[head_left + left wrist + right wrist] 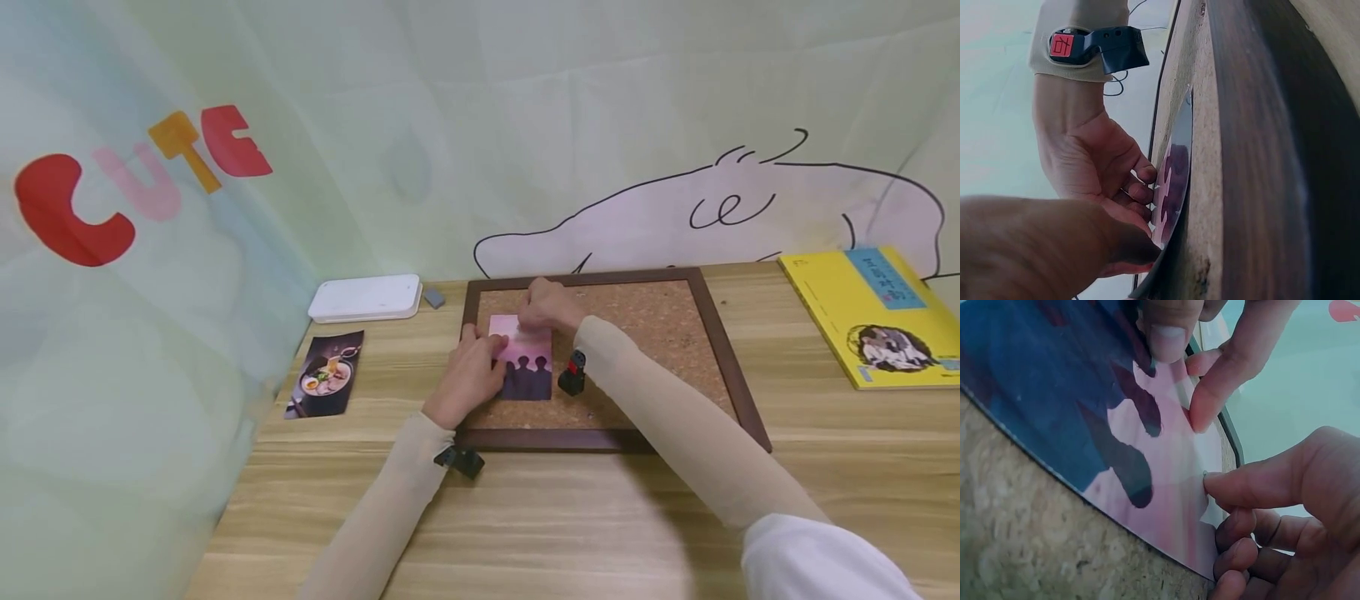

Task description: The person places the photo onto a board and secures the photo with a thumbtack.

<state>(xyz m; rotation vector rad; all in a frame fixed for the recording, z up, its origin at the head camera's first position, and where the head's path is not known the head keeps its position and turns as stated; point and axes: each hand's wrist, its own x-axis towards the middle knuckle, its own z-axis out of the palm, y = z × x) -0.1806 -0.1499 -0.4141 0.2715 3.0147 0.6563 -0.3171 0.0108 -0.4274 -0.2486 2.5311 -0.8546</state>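
A pink photo with dark figures (528,379) lies on the left part of a brown-framed cork board (645,358). My left hand (468,375) presses the photo's left side with spread fingertips; in the right wrist view its fingers (1213,394) rest on the pink area. My right hand (551,307) is at the photo's top, fingers curled. Up close, the right thumb (1241,485) and forefinger hold a tiny greenish pin (1205,475) against the photo, its shape mostly hidden. The photo (1179,169) bows slightly off the cork in the left wrist view.
Left of the board are a ramen photo (326,375), a white case (366,297) and a small grey block (434,297). A yellow book (832,312) lies at the right. Behind the wooden table (525,525) hangs a printed cloth (420,167).
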